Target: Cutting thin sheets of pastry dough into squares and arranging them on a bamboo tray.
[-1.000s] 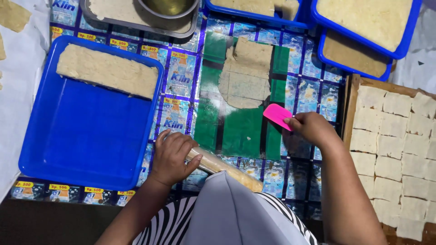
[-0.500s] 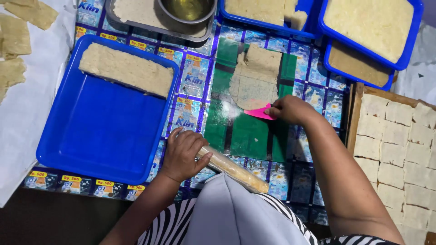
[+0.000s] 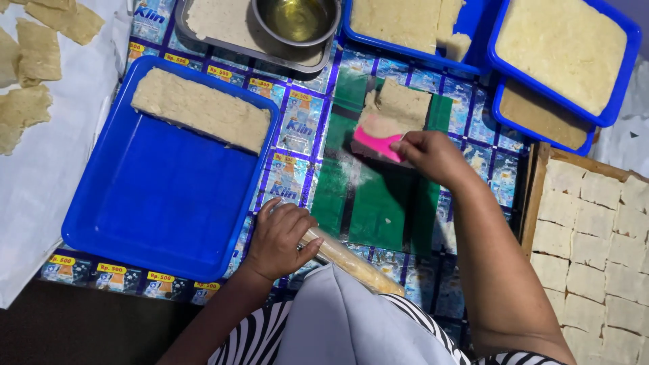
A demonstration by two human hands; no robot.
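- Centre of the frame: the right hand (image 3: 433, 154) was closed on a pink plastic scraper (image 3: 376, 144), its edge set against the lower side of a thin dough sheet (image 3: 395, 108).
- That dough sheet lay flattened on the green plastic work mat (image 3: 368, 203), upper middle of the picture, with one side looking lifted or folded over itself.
- Lower centre: the left hand (image 3: 280, 238) rested curled over one end of a wooden rolling pin (image 3: 351, 260), fingers wrapped loosely; the pin lay idle at the near edge of the mat.
- Left of the frame: a large blue tray (image 3: 155, 209) held just one slab of raw dough (image 3: 201, 109) along its far side, the rest of its floor bare.
- Far right: a wooden board (image 3: 535, 196) was packed with cut dough squares (image 3: 595, 236) in rows, so plenty of pieces looked finished.
- Upper left: thin dried-looking pieces (image 3: 34, 61) lay on white paper (image 3: 47, 189).
- Along the top: a metal bowl of oil (image 3: 297, 20) and more blue trays of dough (image 3: 564, 51), so I judged a good deal of dough was left to roll and cut.
- My read: this sheet was rolled out and at the lifting stage, not yet cut into squares.
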